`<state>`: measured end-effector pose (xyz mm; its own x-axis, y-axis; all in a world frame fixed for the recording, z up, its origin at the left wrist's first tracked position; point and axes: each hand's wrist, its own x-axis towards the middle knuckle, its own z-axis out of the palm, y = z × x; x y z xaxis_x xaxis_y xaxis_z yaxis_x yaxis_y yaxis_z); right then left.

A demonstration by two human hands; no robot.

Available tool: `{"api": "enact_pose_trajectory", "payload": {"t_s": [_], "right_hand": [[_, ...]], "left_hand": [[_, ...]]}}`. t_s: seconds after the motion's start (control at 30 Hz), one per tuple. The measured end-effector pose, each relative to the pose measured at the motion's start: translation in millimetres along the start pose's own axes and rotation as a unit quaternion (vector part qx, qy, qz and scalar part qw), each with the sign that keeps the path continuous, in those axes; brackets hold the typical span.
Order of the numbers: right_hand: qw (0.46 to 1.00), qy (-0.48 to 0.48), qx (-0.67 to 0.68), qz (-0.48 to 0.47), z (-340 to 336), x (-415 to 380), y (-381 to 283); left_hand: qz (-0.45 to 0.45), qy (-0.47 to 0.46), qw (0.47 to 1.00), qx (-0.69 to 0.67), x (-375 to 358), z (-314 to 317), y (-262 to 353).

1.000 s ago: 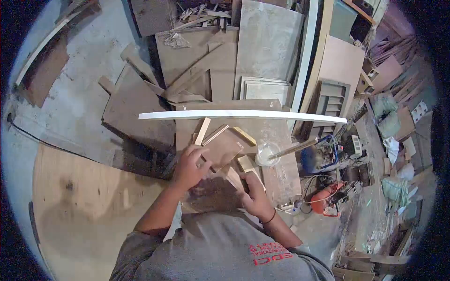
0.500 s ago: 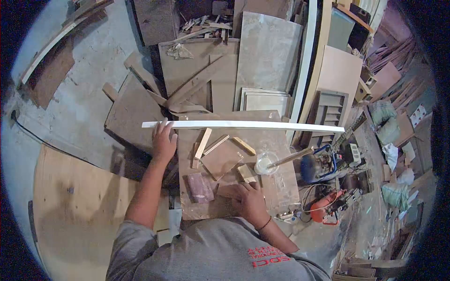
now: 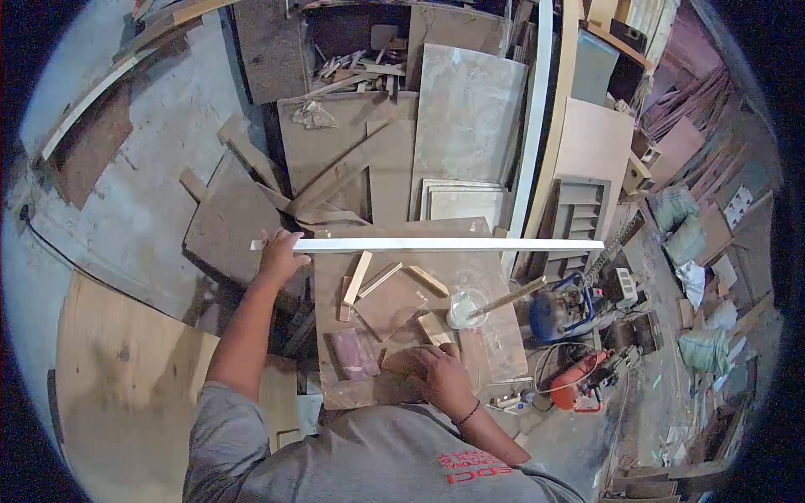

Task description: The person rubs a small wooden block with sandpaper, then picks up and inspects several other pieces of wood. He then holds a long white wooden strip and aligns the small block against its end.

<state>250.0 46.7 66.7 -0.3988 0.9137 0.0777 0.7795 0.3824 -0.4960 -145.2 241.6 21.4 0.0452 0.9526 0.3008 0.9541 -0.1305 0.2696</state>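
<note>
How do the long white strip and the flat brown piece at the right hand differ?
Colour and shape: the white strip is pale, long and narrow; the brown piece is darker and much shorter.
Position: the white strip lies across the table's far side, overhanging left and right; the brown piece is nearer the person.
Contact: the left hand touches the white strip; the right hand partly covers the brown piece.
Shared: each has one hand on it.

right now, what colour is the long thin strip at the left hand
The long thin strip is white; the head view shows it best.
</note>
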Motion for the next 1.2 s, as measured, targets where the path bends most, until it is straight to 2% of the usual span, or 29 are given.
{"api": "enact_pose_trajectory", "payload": {"t_s": [0.17, 0.27, 0.37, 0.4, 0.43, 0.5, 0.53, 0.63, 0.73, 0.83, 0.93, 1.03, 1.07, 1.2], "right_hand": [[1.000, 0.015, 0.003, 0.004, 2.0, -3.1, -0.3], [0.999, 0.034, 0.016, 0.007, -1.7, -4.5, -3.3], [0.996, 0.082, 0.034, -0.009, -0.8, -6.0, -1.0], [0.994, 0.097, 0.043, -0.016, 1.6, -5.9, 1.1], [0.992, 0.112, 0.052, -0.024, 3.0, -5.6, 2.2], [0.990, 0.114, 0.080, -0.031, 1.0, -4.7, 1.5], [0.988, 0.115, 0.095, -0.035, -0.3, -4.2, -0.1], [0.988, 0.113, 0.093, -0.053, -5.4, -0.4, -8.0], [0.986, 0.105, 0.100, -0.079, -4.5, 7.8, -13.5], [0.986, 0.091, 0.103, -0.095, -2.4, 12.6, -17.3], [0.980, 0.087, 0.137, -0.117, -3.8, 17.3, -23.8], [0.975, 0.076, 0.198, -0.068, -1.7, 21.3, -28.0], [0.963, 0.062, 0.253, -0.062, -1.7, 24.3, -28.5], [0.898, 0.023, 0.436, -0.051, -7.7, 44.7, -38.6]], "left_hand": [[-0.022, -0.088, 0.995, -0.035, 14.4, -1.5, -8.8], [0.005, -0.077, 0.996, -0.032, 9.3, -4.6, -13.2], [-0.004, -0.017, 0.999, -0.037, -10.9, -30.3, -1.9], [-0.046, -0.040, 0.998, -0.018, -15.0, -31.6, -6.3], [-0.051, -0.036, 0.998, -0.020, -22.0, -30.6, -16.6], [-0.061, -0.025, 0.998, -0.024, -38.8, -27.1, -35.1], [-0.044, -0.005, 0.999, 0.010, -53.7, -46.9, -20.8], [-0.078, 0.004, 0.997, -0.013, -77.5, -48.5, -31.3], [-0.102, 0.016, 0.993, -0.053, -95.1, -49.7, -40.0], [-0.169, 0.041, 0.977, -0.120, -114.5, -46.6, -45.2], [-0.155, 0.081, 0.980, -0.092, -141.3, -38.0, -57.8], [-0.240, 0.070, 0.952, -0.176, -174.5, -32.1, -60.7], [-0.254, 0.102, 0.940, -0.202, -187.9, -28.7, -62.0], [-0.308, 0.076, 0.932, -0.174, -234.7, -15.7, -68.6]]}}
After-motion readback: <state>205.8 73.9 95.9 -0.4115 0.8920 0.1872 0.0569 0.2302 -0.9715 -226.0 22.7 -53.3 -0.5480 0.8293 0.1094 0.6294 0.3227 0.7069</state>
